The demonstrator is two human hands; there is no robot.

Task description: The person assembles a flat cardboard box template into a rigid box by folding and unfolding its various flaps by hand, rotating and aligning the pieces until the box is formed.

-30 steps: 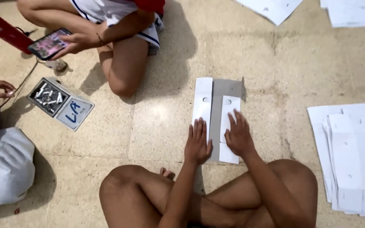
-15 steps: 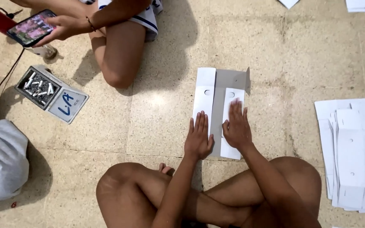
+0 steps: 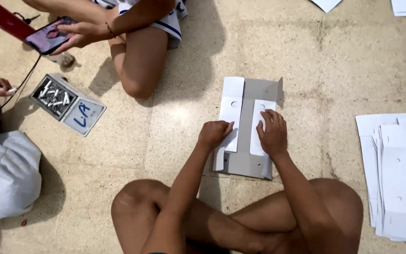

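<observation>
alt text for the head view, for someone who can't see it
Seen from above, a person sitting cross-legged on a stone floor presses the left hand and right hand on a flat grey-and-white cardboard blank. More white blanks lie stacked at right.

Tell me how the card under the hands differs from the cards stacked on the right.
The card under the hands lies alone with its flaps folded in, grey side showing; the stacked cards lie flat, unfolded and white. The left hand and right hand press the first; nobody touches the stack. Both have small punched holes.
</observation>
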